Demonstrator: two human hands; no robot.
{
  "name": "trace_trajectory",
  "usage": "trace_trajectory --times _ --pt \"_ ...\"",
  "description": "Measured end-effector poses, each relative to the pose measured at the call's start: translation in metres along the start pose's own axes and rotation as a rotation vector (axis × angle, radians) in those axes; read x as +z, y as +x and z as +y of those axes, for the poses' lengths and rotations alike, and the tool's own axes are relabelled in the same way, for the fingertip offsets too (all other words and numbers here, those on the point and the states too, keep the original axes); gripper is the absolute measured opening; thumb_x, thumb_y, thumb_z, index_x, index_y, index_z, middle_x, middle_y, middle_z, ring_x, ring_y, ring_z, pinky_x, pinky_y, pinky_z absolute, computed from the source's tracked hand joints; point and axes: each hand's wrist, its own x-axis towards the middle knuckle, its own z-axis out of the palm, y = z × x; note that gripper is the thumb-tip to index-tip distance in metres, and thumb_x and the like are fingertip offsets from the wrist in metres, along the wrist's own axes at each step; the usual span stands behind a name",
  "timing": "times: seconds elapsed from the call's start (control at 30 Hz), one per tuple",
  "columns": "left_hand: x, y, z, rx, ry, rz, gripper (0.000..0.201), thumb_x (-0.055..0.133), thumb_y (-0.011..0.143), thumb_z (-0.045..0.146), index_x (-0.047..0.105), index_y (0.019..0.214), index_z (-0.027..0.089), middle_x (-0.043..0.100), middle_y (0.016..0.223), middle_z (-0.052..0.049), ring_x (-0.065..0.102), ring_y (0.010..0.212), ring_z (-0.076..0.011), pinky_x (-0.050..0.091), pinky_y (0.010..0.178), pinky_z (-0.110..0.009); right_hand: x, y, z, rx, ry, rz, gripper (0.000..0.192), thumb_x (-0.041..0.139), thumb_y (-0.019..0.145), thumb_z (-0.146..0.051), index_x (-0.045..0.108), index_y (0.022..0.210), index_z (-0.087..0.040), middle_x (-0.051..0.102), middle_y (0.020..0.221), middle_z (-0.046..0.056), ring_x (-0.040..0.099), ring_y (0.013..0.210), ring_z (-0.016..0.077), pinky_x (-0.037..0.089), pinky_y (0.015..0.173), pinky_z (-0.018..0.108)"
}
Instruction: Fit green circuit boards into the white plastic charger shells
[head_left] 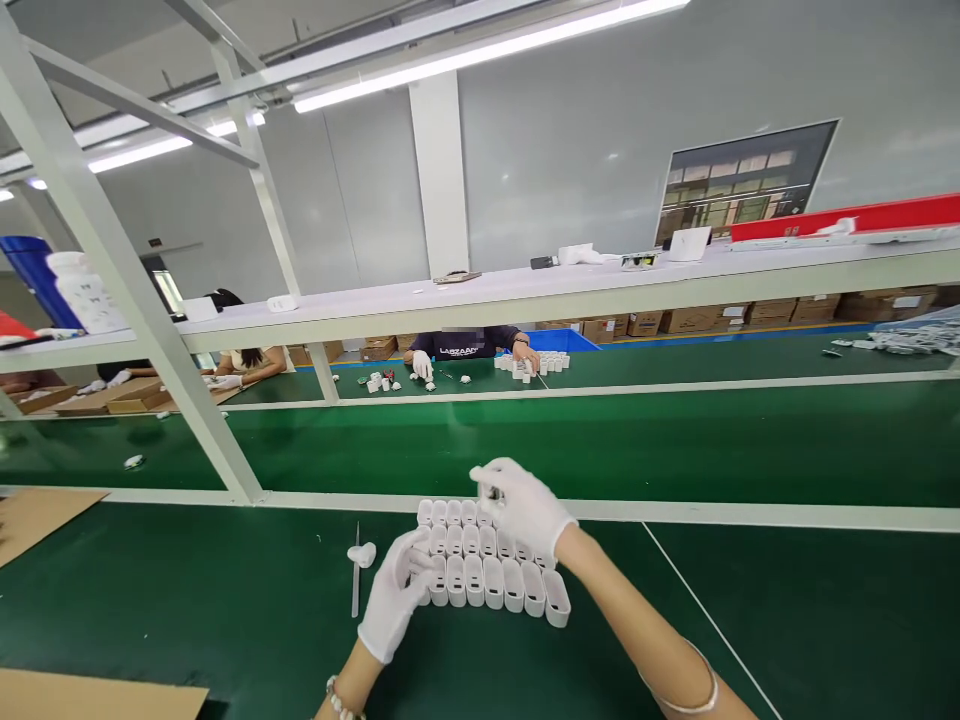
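Observation:
Several small white plastic housings (493, 583), oval with open tops, stand in three close rows on the green bench. My left hand (397, 590), in a white glove, has its fingers curled around the left end of the front row, gripping the end housing there. Above the back row hovers my right hand (521, 505), also gloved. Its thumb and fingers are bent together; a small dark spot shows between them, too small to name. The hand and wrist hide the right part of the back rows. Left of my left hand lie metal tweezers (355, 590) with a white piece (363, 554) across them.
A pale rail (697, 514) edges the bench before a green conveyor belt (675, 440). A metal post (180, 350) rises at left, carrying a shelf (525, 295). Cardboard (90, 695) lies at left. Across the belt, a co-worker's gloved hand (423, 366) and bare hand (527, 356) handle white parts.

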Motion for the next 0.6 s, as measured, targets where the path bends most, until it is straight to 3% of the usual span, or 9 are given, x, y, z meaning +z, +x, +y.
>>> trace_trajectory --times 0.17,0.3,0.47,0.6 --pt "0.0 -0.001 0.007 -0.035 -0.041 0.047 0.038 0.07 0.075 0.052 0.067 0.09 0.017 0.067 0.086 -0.005 0.061 0.078 -0.019 0.051 0.076 -0.031 -0.006 0.028 0.076 0.183 -0.026 0.139 0.027 0.056 0.09 -0.02 0.061 0.116 -0.016 0.059 0.111 0.009 0.059 0.092 0.018 0.049 0.085 0.036" --pt "0.013 -0.015 0.005 -0.021 -0.019 -0.08 0.038 0.064 0.08 0.056 0.068 0.078 0.018 0.062 0.067 0.0 0.054 0.058 -0.0138 0.047 0.06 -0.027 0.014 0.031 0.116 0.251 0.012 0.241 0.028 0.054 0.095 -0.035 0.059 0.117 -0.018 0.059 0.116 0.009 0.059 0.097 0.0189 0.05 0.086 0.039" --pt "0.039 -0.035 -0.005 -0.072 0.086 -0.377 0.052 0.057 0.08 0.066 0.072 0.075 0.016 0.067 0.074 -0.006 0.061 0.061 -0.0146 0.052 0.064 -0.028 0.033 0.033 0.138 0.267 0.135 0.358 0.03 0.053 0.096 -0.036 0.058 0.12 -0.019 0.055 0.127 0.011 0.056 0.109 0.0213 0.047 0.095 0.042" --pt "0.08 -0.035 -0.004 -0.128 0.021 -0.866 0.067 0.067 0.067 0.071 0.074 0.104 0.016 0.07 0.103 -0.014 0.069 0.09 -0.0261 0.055 0.087 -0.039 0.037 0.036 0.144 0.264 0.259 0.421 0.034 0.055 0.095 -0.038 0.057 0.124 -0.02 0.052 0.132 0.011 0.052 0.117 0.0242 0.041 0.102 0.048"
